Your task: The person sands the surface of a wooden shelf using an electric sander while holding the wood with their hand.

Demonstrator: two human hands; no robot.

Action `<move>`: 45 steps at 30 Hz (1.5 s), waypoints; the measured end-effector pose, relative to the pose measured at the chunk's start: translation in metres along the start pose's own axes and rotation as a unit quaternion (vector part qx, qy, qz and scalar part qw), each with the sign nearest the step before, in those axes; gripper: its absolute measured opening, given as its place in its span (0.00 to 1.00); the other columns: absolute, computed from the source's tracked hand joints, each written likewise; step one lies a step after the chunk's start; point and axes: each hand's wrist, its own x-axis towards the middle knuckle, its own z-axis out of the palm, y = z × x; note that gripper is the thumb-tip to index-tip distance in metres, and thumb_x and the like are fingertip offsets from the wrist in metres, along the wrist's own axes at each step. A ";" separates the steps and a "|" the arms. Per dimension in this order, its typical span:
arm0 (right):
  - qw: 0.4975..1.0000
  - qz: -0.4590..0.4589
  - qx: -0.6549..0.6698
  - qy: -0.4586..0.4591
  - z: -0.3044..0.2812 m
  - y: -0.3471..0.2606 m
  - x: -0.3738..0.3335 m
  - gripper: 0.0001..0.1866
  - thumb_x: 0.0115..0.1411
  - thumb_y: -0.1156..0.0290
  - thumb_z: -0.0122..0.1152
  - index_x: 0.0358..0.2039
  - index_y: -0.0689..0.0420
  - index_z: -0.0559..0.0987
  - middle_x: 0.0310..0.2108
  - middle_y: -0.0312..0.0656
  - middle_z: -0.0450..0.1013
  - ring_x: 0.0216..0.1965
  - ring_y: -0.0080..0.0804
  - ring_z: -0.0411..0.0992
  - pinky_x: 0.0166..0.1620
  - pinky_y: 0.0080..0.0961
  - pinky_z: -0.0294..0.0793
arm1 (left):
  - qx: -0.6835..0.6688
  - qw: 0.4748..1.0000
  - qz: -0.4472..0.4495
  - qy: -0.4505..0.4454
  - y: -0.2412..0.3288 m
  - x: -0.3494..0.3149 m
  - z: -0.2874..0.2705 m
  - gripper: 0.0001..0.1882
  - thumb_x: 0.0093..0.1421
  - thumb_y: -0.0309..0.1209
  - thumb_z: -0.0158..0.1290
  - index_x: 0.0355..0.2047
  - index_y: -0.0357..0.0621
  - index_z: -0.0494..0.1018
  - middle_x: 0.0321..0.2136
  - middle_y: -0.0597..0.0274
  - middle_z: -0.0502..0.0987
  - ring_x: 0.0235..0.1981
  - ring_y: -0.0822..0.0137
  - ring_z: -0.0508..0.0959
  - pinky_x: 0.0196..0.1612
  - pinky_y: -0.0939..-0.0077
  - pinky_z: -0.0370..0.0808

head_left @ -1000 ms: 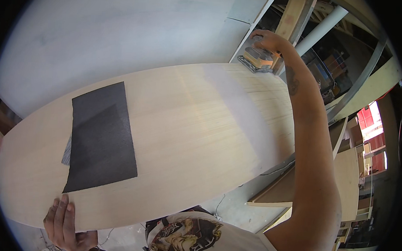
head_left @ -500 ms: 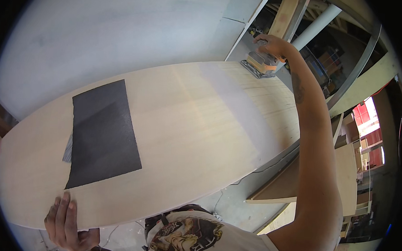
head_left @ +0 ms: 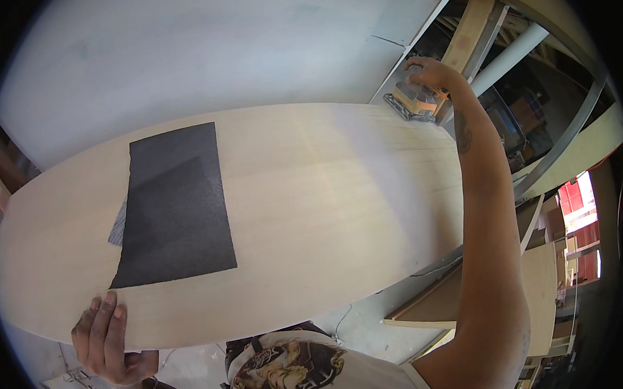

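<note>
A pale wooden panel (head_left: 310,215) stretches across the view, rounded at its left end. My right hand (head_left: 431,74) grips the top of an orange and dark electric sander (head_left: 414,102) at the panel's far right corner. The sander's pad sits at the panel's far edge. On the near left edge lies my left hand (head_left: 107,338), fingers on the upper face and thumb at the rim, holding the panel. A dark sheet of sandpaper (head_left: 182,210) rests flat on the panel just beyond the left fingertips. Under its left side a smaller grey striped piece (head_left: 117,224) sticks out.
Behind the panel rises a large pale board or wall (head_left: 214,44). A wooden post (head_left: 468,34) and a light pipe (head_left: 510,58) stand past the sander. More wooden boards (head_left: 536,295) are at right. A cord (head_left: 344,321) lies on the floor below the panel.
The view has shifted, so the panel and sandpaper appear farther right. My right hand has moved the sander slightly toward the panel's far edge. My left hand stays on the near edge.
</note>
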 end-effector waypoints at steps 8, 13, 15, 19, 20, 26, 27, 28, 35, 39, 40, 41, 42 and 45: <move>1.000 -0.005 -0.018 -0.003 0.005 0.013 0.011 0.26 0.56 0.58 0.70 0.56 0.44 0.80 0.53 0.48 0.78 0.54 0.45 0.75 0.56 0.38 0.74 | 0.006 1.000 -0.014 0.009 0.021 -0.001 0.004 0.30 0.49 0.38 0.55 0.52 0.35 0.78 0.49 0.43 0.84 0.47 0.39 0.83 0.53 0.48 0.78; 1.000 0.012 0.009 -0.004 0.006 0.012 0.008 0.26 0.56 0.58 0.69 0.56 0.45 0.80 0.53 0.48 0.78 0.54 0.45 0.75 0.57 0.39 0.74 | 0.012 1.000 -0.008 0.010 0.010 0.005 0.011 0.30 0.51 0.40 0.55 0.53 0.38 0.78 0.49 0.45 0.84 0.47 0.41 0.84 0.52 0.50 0.79; 1.000 0.009 0.005 0.003 0.003 0.007 0.001 0.26 0.56 0.58 0.69 0.56 0.45 0.80 0.53 0.48 0.78 0.54 0.45 0.75 0.57 0.40 0.74 | 0.008 1.000 -0.001 0.018 0.007 0.007 0.014 0.30 0.51 0.40 0.55 0.53 0.38 0.78 0.49 0.46 0.84 0.47 0.42 0.84 0.51 0.50 0.79; 0.997 0.072 0.033 -0.018 -0.003 -0.005 -0.028 0.27 0.56 0.60 0.68 0.58 0.44 0.78 0.53 0.47 0.77 0.53 0.44 0.75 0.57 0.38 0.74 | 0.009 0.999 0.002 0.031 -0.001 0.010 0.020 0.30 0.50 0.38 0.56 0.54 0.40 0.79 0.49 0.48 0.85 0.46 0.43 0.85 0.50 0.53 0.79; 0.993 0.100 0.063 -0.029 -0.005 -0.012 -0.034 0.27 0.56 0.61 0.68 0.59 0.44 0.78 0.53 0.47 0.77 0.52 0.43 0.75 0.58 0.37 0.74 | 0.005 0.999 0.003 0.032 -0.007 0.011 0.020 0.30 0.50 0.38 0.56 0.54 0.40 0.79 0.49 0.48 0.85 0.46 0.43 0.85 0.50 0.53 0.79; 0.997 0.073 -0.007 0.006 -0.032 -0.068 -0.060 0.29 0.56 0.60 0.69 0.59 0.46 0.77 0.52 0.48 0.77 0.52 0.43 0.76 0.58 0.36 0.74 | -0.009 0.999 0.005 0.039 -0.083 0.020 -0.001 0.29 0.47 0.35 0.58 0.52 0.43 0.79 0.48 0.52 0.86 0.45 0.46 0.85 0.48 0.56 0.79; 0.998 0.068 -0.002 0.003 -0.037 -0.074 -0.071 0.29 0.56 0.60 0.69 0.59 0.46 0.77 0.52 0.48 0.77 0.52 0.43 0.76 0.58 0.36 0.74 | -0.010 0.999 0.001 0.042 -0.090 0.020 -0.006 0.29 0.46 0.34 0.58 0.52 0.43 0.79 0.47 0.53 0.86 0.45 0.47 0.85 0.48 0.57 0.79; 0.995 0.097 0.028 -0.014 -0.038 -0.077 -0.087 0.29 0.56 0.59 0.70 0.59 0.47 0.77 0.52 0.48 0.77 0.52 0.43 0.76 0.58 0.36 0.74 | -0.011 0.999 -0.002 0.045 -0.092 0.017 -0.009 0.28 0.45 0.34 0.59 0.51 0.43 0.80 0.47 0.54 0.86 0.45 0.47 0.85 0.47 0.58 0.79; 0.985 0.171 -0.024 -0.026 -0.051 -0.070 -0.146 0.30 0.54 0.60 0.67 0.59 0.49 0.77 0.52 0.50 0.78 0.55 0.47 0.75 0.58 0.39 0.73 | -0.017 0.998 -0.007 0.054 -0.085 0.012 -0.005 0.27 0.46 0.31 0.58 0.49 0.45 0.80 0.46 0.56 0.86 0.44 0.50 0.86 0.46 0.61 0.78; 0.973 0.226 -0.038 -0.014 -0.048 -0.069 -0.153 0.28 0.54 0.60 0.65 0.57 0.49 0.79 0.53 0.48 0.77 0.55 0.48 0.75 0.55 0.40 0.76 | -0.016 0.999 -0.010 0.037 -0.089 0.012 -0.006 0.24 0.47 0.32 0.58 0.48 0.46 0.80 0.46 0.58 0.86 0.43 0.51 0.85 0.45 0.62 0.78; 0.968 0.249 -0.040 -0.021 -0.048 -0.068 -0.152 0.26 0.54 0.60 0.65 0.54 0.50 0.80 0.53 0.46 0.77 0.54 0.49 0.76 0.53 0.39 0.78 | -0.004 0.999 -0.002 0.035 -0.088 0.012 -0.007 0.24 0.48 0.33 0.58 0.48 0.46 0.81 0.46 0.58 0.86 0.42 0.52 0.85 0.45 0.62 0.78; 0.961 0.271 -0.042 -0.029 -0.047 -0.067 -0.149 0.23 0.54 0.60 0.64 0.51 0.50 0.81 0.53 0.45 0.77 0.52 0.50 0.77 0.51 0.37 0.79 | -0.011 0.999 -0.008 0.041 -0.088 0.010 -0.007 0.24 0.48 0.33 0.58 0.48 0.46 0.81 0.46 0.58 0.86 0.42 0.52 0.85 0.45 0.62 0.78; 0.961 0.273 -0.042 -0.029 -0.047 -0.067 -0.143 0.23 0.54 0.60 0.64 0.51 0.50 0.81 0.53 0.45 0.77 0.52 0.50 0.77 0.51 0.37 0.79 | -0.014 0.999 -0.008 0.041 -0.088 0.009 -0.007 0.23 0.48 0.33 0.58 0.47 0.46 0.81 0.46 0.58 0.87 0.42 0.52 0.85 0.44 0.62 0.78; 0.933 0.268 -0.113 -0.214 -0.049 -0.064 -0.127 0.17 0.54 0.60 0.62 0.44 0.51 0.81 0.52 0.41 0.75 0.47 0.45 0.79 0.43 0.42 0.82 | -0.020 0.999 -0.005 0.042 -0.087 0.007 -0.006 0.22 0.49 0.33 0.58 0.46 0.46 0.81 0.46 0.59 0.87 0.41 0.52 0.85 0.44 0.62 0.78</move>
